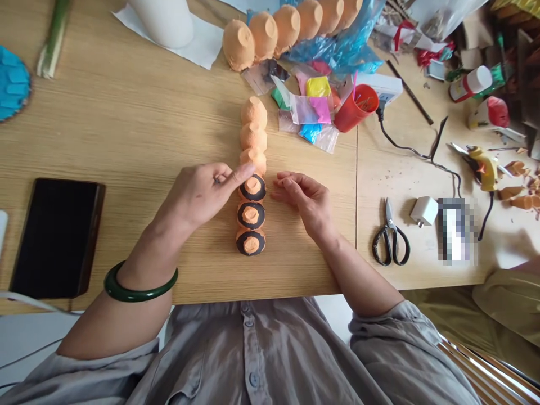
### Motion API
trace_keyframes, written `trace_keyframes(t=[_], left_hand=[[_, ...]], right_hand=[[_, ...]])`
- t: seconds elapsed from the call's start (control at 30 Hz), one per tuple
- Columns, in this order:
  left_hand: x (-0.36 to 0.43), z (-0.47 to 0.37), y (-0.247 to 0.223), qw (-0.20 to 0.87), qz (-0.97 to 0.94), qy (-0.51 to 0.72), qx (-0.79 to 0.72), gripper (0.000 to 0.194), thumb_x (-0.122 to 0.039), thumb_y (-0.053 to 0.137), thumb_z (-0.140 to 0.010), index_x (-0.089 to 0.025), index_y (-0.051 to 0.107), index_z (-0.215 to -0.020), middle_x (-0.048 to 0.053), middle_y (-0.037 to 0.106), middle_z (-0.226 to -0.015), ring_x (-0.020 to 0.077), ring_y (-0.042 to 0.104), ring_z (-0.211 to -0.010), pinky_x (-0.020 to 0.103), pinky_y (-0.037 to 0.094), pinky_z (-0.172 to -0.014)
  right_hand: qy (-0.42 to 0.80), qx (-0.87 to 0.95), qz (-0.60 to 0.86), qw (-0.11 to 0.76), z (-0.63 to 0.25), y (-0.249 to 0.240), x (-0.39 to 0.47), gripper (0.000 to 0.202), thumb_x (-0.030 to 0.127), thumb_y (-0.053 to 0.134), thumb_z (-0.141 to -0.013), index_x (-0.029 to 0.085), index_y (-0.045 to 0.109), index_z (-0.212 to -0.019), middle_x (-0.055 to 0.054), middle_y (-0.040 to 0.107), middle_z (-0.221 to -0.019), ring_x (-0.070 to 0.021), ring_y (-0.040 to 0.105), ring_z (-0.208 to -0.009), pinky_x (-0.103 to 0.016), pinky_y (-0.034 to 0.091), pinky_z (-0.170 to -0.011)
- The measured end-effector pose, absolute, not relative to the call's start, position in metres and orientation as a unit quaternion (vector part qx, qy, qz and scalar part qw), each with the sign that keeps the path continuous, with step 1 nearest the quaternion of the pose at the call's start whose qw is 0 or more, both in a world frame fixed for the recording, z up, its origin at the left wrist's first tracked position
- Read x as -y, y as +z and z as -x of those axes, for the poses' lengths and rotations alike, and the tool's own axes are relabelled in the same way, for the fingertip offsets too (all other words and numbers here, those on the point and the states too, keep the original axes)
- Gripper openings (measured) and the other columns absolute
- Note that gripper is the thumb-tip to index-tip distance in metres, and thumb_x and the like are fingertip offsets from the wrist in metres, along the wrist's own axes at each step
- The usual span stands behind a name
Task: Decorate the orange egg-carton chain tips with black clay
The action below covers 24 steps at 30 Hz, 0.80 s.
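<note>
A row of orange-coated bumps [253, 135], like a strip of egg carton, lies lengthwise in front of me. Its three nearest bumps have black rings [252, 215] around orange centres. My left hand [206, 191] is at the strip's left side, fingers curled and thumb reaching over a bump just beyond the black rings. A small dark bit shows at those curled fingers, too small to name. To the right of the strip, apart from it, my right hand [306, 199] has thumb and fingertips pressed together; anything between them is hidden.
Beyond lie another orange strip [287, 28], bagged coloured clay [316, 107] and a red cup [356, 107]. Black-handled scissors [391, 236], a white charger [424, 211] and a yellow glue gun [483, 167] sit rightward. A dark tablet [59, 236] lies left.
</note>
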<state>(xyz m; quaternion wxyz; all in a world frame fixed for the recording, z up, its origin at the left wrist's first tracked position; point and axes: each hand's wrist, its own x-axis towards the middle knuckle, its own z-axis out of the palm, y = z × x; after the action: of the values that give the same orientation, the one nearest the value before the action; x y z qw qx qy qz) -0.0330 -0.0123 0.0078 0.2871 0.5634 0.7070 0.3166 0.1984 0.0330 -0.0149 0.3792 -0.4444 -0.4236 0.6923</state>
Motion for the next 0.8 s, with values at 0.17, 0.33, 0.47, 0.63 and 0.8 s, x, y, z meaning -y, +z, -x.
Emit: trace_keyframes(t=[0.17,0.33,0.47,0.63,0.8], left_hand=[[0.014,0.022,0.000,0.316,-0.533,0.316,-0.719,0.056,-0.078,0.091,-0.079,-0.026,0.074,-0.071,0.001,0.072,-0.066,0.0193,0.057,-0.062,0.034,0.033,-0.059],[0.011,0.020,0.002,0.441,-0.487,0.355,-0.665,0.052,-0.072,0.091,-0.082,-0.021,0.084,-0.086,0.003,0.074,-0.072,0.0160,0.053,-0.062,0.032,0.034,-0.058],[0.010,0.014,0.005,0.579,-0.410,0.381,-0.593,0.042,-0.059,0.092,-0.082,-0.021,0.088,-0.097,0.007,0.080,-0.085,0.0151,0.057,-0.065,0.030,0.037,-0.056],[0.012,0.005,0.004,0.633,-0.356,0.413,-0.549,0.039,-0.050,0.100,-0.078,-0.021,0.087,-0.100,0.006,0.084,-0.092,0.0168,0.070,-0.077,0.030,0.051,-0.064],[0.014,-0.002,0.001,0.668,-0.342,0.440,-0.492,0.040,-0.043,0.105,-0.077,-0.022,0.085,-0.104,0.004,0.090,-0.109,0.0231,0.083,-0.097,0.038,0.068,-0.083]], right_hand=[[0.745,0.409,0.392,0.352,-0.198,-0.019,-0.034,0.033,0.053,0.096,-0.093,0.023,0.083,-0.091,-0.008,0.084,-0.135,-0.0229,0.080,-0.124,-0.042,0.069,-0.117],[0.729,0.421,0.366,0.396,-0.201,-0.022,-0.043,0.029,0.051,0.093,-0.096,0.026,0.080,-0.088,-0.009,0.086,-0.137,-0.0263,0.080,-0.130,-0.048,0.068,-0.118],[0.726,0.409,0.359,0.420,-0.203,-0.012,-0.043,0.029,0.053,0.098,-0.090,0.028,0.083,-0.089,-0.005,0.087,-0.136,-0.0269,0.080,-0.132,-0.048,0.067,-0.122],[0.715,0.423,0.363,0.422,-0.202,-0.001,-0.039,0.029,0.053,0.095,-0.092,0.029,0.081,-0.090,-0.005,0.086,-0.136,-0.0264,0.080,-0.134,-0.049,0.066,-0.124],[0.698,0.447,0.373,0.417,-0.205,0.011,-0.035,0.028,0.054,0.091,-0.095,0.029,0.080,-0.091,-0.004,0.085,-0.136,-0.0281,0.081,-0.132,-0.050,0.068,-0.121]])
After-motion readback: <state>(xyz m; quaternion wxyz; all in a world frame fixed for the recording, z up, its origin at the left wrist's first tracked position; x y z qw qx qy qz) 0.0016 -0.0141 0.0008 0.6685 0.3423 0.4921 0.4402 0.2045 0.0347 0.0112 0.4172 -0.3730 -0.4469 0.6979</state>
